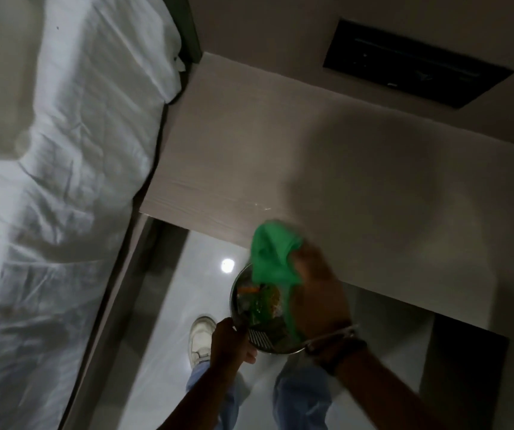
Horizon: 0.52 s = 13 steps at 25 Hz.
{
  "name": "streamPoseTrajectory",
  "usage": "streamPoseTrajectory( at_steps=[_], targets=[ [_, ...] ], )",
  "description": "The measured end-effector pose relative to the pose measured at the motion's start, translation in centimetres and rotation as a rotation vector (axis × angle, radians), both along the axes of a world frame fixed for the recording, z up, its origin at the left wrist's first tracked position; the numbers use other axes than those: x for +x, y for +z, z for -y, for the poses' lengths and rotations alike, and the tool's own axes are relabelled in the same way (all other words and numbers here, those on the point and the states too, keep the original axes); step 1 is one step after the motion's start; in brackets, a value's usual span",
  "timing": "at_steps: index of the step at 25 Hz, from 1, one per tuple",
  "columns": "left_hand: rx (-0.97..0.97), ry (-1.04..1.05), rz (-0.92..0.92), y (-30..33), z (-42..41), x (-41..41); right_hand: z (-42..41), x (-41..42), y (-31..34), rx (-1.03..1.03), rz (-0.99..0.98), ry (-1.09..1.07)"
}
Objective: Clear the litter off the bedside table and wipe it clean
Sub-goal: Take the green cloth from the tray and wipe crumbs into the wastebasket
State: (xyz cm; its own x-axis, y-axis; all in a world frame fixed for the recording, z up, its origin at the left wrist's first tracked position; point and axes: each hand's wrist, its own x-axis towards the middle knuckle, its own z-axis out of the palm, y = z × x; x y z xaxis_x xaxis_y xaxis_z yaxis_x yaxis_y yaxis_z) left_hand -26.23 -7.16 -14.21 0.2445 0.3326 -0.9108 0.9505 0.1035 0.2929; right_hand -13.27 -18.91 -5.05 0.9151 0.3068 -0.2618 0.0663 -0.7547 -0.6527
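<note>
Litter binned, desk (pixel 280 144) bare: our left hand (pixel 229 339) grips the bin (pixel 240 293), right hand (pixel 318 290) clutches the green cloth (pixel 269 252); next, wiping.

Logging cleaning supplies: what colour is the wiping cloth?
Green cloth, held in the right hand; head view.

Ahead of my hands the bedside table (pixel 327 156) top lay bare all the way to the wall, so there was open room to sweep forward and to my right. To my left the bed (pixel 57 150) pressed against the table's edge and closed that side. Straight below my right hand (pixel 318 293) the metal bin (pixel 243 308), gripped at its rim by my left hand (pixel 231 342), filled the gap at the table's near edge (litter crowded its inside). Beyond, a dark wall panel (pixel 417 62) hung above the tabletop.
</note>
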Motion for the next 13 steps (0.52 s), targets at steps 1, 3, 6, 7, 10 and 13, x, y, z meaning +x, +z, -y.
streamPoseTrajectory(
  at_steps=[1, 3, 6, 7, 10, 13],
  targets=[
    [0.005, -0.010, 0.011, 0.0, -0.5, 0.1, 0.6, 2.9, -0.3, 0.040, 0.051, -0.087],
    [0.006, -0.021, 0.021, -0.2, -1.3, 0.3, 0.7, 10.0, -0.8, 0.027, 0.127, -0.156],
    [0.010, -0.059, 0.019, -0.3, -2.2, 0.6, -2.3, 17.4, -2.7, -0.043, 0.013, -0.016],
    [0.009, -0.071, 0.016, -0.3, -2.6, 0.6, -4.0, 18.0, -3.6, -0.075, -0.029, 0.096],
    [0.020, -0.108, 0.011, -0.9, -3.3, 0.7, -8.3, 15.3, -4.7, 0.050, -0.043, 0.359],
    [0.042, -0.123, 0.020, -0.8, -3.7, 0.5, -8.4, 9.5, -4.3, 0.078, -0.046, 0.391]
  ],
)
